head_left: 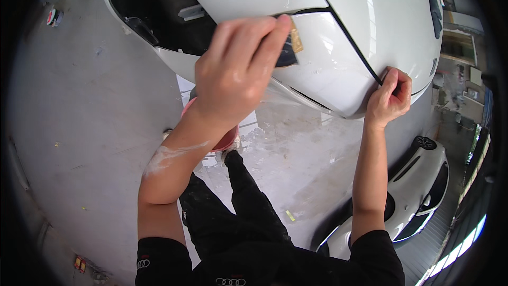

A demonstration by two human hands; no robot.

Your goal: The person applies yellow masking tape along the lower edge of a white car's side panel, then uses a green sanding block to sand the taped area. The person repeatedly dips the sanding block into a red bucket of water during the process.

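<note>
1. Pink bucket [227,140]: on the floor [116,100], partly behind the left arm [177,161]; contents unclear.
2. Left hand [235,63]: fingers pinched on a dark-and-tan sheet [287,57], which projects beyond them at the white car [323,47].
3. Right hand [390,98]: fingers curled beside the car's edge; holding cannot be told.

We see grey flr [111,111] w/ pale marks L of parked white car [426,190], ribbed grey wall [438,223] just R of car, bright daylight strip [461,248] farther R.
</note>
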